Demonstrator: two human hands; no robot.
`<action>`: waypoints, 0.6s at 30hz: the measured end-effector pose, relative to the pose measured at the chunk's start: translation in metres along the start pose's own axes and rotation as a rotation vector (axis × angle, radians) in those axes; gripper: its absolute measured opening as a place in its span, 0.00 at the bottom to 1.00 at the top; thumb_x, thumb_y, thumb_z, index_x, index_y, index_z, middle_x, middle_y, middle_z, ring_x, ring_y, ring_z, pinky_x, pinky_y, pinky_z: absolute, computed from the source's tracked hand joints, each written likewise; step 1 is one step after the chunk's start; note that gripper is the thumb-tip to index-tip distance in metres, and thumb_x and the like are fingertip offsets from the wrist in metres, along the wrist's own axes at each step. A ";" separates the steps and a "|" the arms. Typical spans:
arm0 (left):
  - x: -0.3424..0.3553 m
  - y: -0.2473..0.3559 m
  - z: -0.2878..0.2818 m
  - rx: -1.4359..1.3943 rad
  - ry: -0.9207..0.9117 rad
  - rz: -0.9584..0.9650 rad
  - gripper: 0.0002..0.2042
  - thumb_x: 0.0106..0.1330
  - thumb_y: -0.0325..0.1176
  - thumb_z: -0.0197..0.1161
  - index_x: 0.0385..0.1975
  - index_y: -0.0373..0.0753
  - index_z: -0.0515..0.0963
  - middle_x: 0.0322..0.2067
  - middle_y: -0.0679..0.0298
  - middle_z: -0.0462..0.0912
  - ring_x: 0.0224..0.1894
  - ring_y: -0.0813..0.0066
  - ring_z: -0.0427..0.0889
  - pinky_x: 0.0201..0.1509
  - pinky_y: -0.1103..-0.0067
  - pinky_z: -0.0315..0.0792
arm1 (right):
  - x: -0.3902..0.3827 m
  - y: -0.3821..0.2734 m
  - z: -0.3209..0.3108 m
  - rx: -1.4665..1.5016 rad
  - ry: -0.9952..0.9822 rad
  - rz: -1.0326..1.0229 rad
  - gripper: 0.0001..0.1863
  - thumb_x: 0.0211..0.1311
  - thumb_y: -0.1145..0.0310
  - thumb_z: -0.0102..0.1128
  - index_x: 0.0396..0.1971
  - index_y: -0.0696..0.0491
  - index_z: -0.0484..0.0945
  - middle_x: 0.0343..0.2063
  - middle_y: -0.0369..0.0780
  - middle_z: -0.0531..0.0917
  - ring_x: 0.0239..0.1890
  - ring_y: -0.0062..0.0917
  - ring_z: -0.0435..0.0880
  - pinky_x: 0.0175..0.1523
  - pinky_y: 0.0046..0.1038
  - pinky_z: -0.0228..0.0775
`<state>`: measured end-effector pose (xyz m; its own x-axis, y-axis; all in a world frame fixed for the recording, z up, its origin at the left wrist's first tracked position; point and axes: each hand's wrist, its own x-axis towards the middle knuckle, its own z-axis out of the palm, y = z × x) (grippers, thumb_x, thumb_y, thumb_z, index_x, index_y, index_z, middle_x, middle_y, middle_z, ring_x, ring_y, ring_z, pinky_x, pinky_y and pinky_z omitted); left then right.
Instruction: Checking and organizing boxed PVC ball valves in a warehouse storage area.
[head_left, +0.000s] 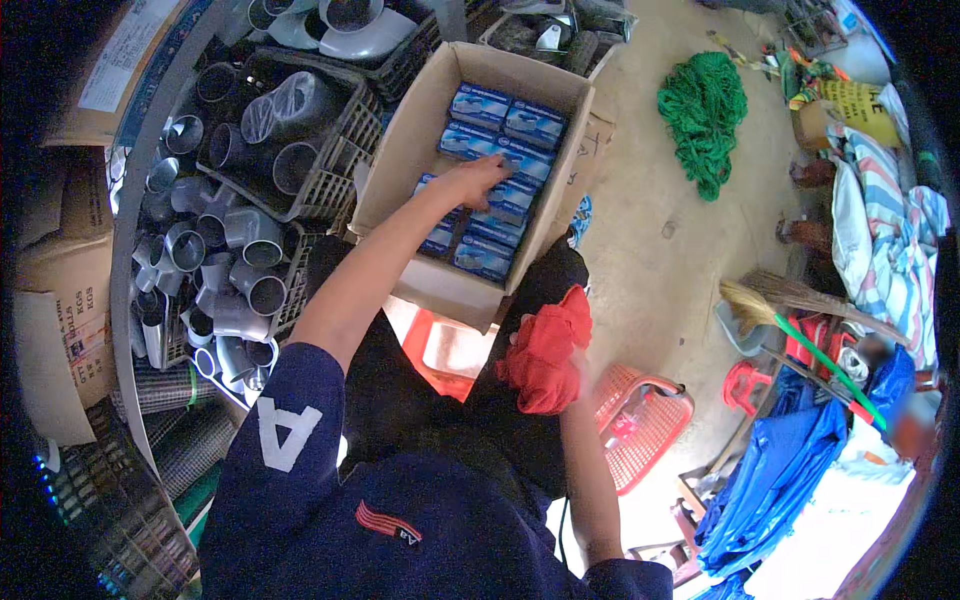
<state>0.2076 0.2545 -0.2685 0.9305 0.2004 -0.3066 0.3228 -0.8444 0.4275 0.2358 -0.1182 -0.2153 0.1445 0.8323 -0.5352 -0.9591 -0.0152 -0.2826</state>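
Observation:
My left hand (478, 183) reaches into an open cardboard carton (395, 200) at the upper middle. Small blue printed boxes (495, 228) lie in rows inside it. Thumb and fingers of that hand are closed about one of these boxes, which they partly cover. To the right of the carton, by my right knee, my right hand (580, 372) grips a crumpled red cloth (545, 350). The cloth hides most of its fingers.
Black crates (345, 150) of grey pipe fittings (240, 310) crowd the left side. A red stool (440, 365) shows below the carton. On the floor to the right are a pink basket (650, 430), a green net heap (703, 120), a broom (755, 300) and blue sheeting (775, 480).

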 end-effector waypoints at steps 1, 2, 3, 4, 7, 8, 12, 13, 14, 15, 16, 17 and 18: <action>0.004 0.004 0.000 0.035 -0.023 0.031 0.44 0.37 0.25 0.71 0.61 0.43 0.60 0.59 0.51 0.60 0.61 0.50 0.62 0.64 0.68 0.62 | -0.001 -0.001 -0.003 -0.001 0.004 -0.006 0.42 0.48 0.54 0.62 0.60 0.59 0.57 0.58 0.48 0.66 0.57 0.50 0.68 0.61 0.50 0.60; 0.007 0.007 0.000 0.034 -0.022 0.039 0.44 0.37 0.25 0.71 0.61 0.43 0.60 0.59 0.51 0.60 0.61 0.50 0.62 0.64 0.68 0.62 | -0.001 -0.002 -0.005 -0.009 -0.004 -0.008 0.42 0.48 0.55 0.62 0.60 0.59 0.57 0.58 0.48 0.66 0.57 0.50 0.68 0.61 0.50 0.60; 0.010 0.012 0.001 0.031 -0.033 -0.004 0.44 0.37 0.25 0.71 0.61 0.42 0.60 0.58 0.51 0.61 0.60 0.50 0.63 0.63 0.68 0.63 | -0.002 -0.003 -0.008 -0.018 -0.011 -0.009 0.41 0.48 0.55 0.62 0.60 0.59 0.57 0.58 0.48 0.66 0.57 0.49 0.68 0.61 0.50 0.61; 0.007 0.011 0.000 0.031 -0.043 -0.059 0.44 0.36 0.25 0.71 0.61 0.42 0.60 0.58 0.51 0.62 0.60 0.51 0.64 0.63 0.68 0.63 | -0.001 -0.003 -0.006 -0.018 -0.015 -0.005 0.41 0.48 0.55 0.62 0.60 0.59 0.57 0.58 0.48 0.66 0.57 0.49 0.68 0.61 0.50 0.61; 0.007 0.000 0.012 0.109 0.071 -0.060 0.43 0.37 0.26 0.70 0.61 0.41 0.60 0.57 0.50 0.63 0.59 0.52 0.65 0.61 0.67 0.66 | 0.002 -0.002 -0.003 -0.007 -0.069 -0.018 0.40 0.49 0.56 0.63 0.60 0.58 0.58 0.58 0.48 0.66 0.57 0.49 0.67 0.61 0.51 0.61; 0.007 0.004 0.011 0.107 0.070 -0.057 0.43 0.37 0.26 0.70 0.61 0.41 0.60 0.57 0.50 0.63 0.59 0.52 0.65 0.61 0.67 0.66 | 0.002 -0.002 -0.004 0.000 -0.069 -0.005 0.41 0.48 0.56 0.63 0.60 0.58 0.58 0.58 0.48 0.66 0.57 0.49 0.67 0.61 0.51 0.61; 0.009 0.023 -0.005 0.058 0.010 -0.091 0.43 0.39 0.28 0.71 0.61 0.41 0.59 0.60 0.51 0.59 0.62 0.52 0.61 0.61 0.62 0.64 | 0.002 0.000 -0.014 0.014 -0.060 -0.024 0.41 0.49 0.55 0.63 0.61 0.58 0.57 0.58 0.48 0.66 0.57 0.49 0.67 0.60 0.51 0.61; 0.008 0.022 -0.005 0.027 -0.028 -0.120 0.42 0.41 0.29 0.73 0.61 0.42 0.59 0.63 0.52 0.55 0.65 0.52 0.57 0.62 0.58 0.62 | 0.002 0.001 -0.016 0.015 -0.062 -0.020 0.41 0.49 0.55 0.63 0.61 0.58 0.57 0.58 0.48 0.66 0.57 0.49 0.67 0.60 0.51 0.61; 0.005 0.020 -0.003 0.028 -0.029 -0.124 0.42 0.41 0.29 0.73 0.61 0.42 0.59 0.63 0.52 0.55 0.65 0.52 0.57 0.62 0.58 0.62 | 0.003 0.002 -0.017 0.025 -0.085 -0.011 0.41 0.49 0.55 0.63 0.61 0.58 0.57 0.58 0.48 0.66 0.57 0.49 0.67 0.61 0.51 0.61; 0.001 0.019 -0.001 0.033 0.033 -0.115 0.42 0.41 0.28 0.72 0.61 0.42 0.60 0.63 0.52 0.56 0.65 0.53 0.57 0.62 0.58 0.62 | 0.003 0.002 -0.019 0.035 -0.108 -0.002 0.41 0.50 0.55 0.62 0.61 0.58 0.57 0.58 0.48 0.66 0.57 0.50 0.67 0.61 0.51 0.60; -0.002 0.018 0.002 0.037 0.095 -0.108 0.41 0.41 0.28 0.72 0.60 0.41 0.61 0.62 0.52 0.56 0.64 0.53 0.58 0.62 0.59 0.62 | 0.003 0.002 -0.017 0.037 -0.110 0.002 0.41 0.50 0.55 0.62 0.61 0.58 0.57 0.58 0.48 0.66 0.57 0.50 0.67 0.61 0.51 0.60; -0.004 0.017 0.003 0.038 0.093 -0.112 0.41 0.41 0.28 0.72 0.60 0.41 0.61 0.62 0.52 0.56 0.64 0.53 0.58 0.62 0.59 0.62 | 0.003 0.002 -0.016 0.039 -0.112 -0.001 0.41 0.50 0.54 0.62 0.61 0.58 0.56 0.58 0.48 0.66 0.57 0.50 0.67 0.62 0.51 0.59; -0.004 0.017 0.005 0.041 0.109 -0.103 0.40 0.41 0.29 0.72 0.59 0.41 0.62 0.62 0.51 0.56 0.64 0.51 0.58 0.62 0.59 0.63 | 0.002 0.002 -0.015 0.041 -0.115 -0.004 0.41 0.51 0.54 0.61 0.61 0.58 0.56 0.59 0.48 0.65 0.57 0.50 0.67 0.62 0.51 0.59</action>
<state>0.2084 0.2368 -0.2641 0.9066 0.3382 -0.2523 0.4126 -0.8355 0.3629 0.2376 -0.1248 -0.2295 0.1223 0.8902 -0.4389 -0.9680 0.0092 -0.2510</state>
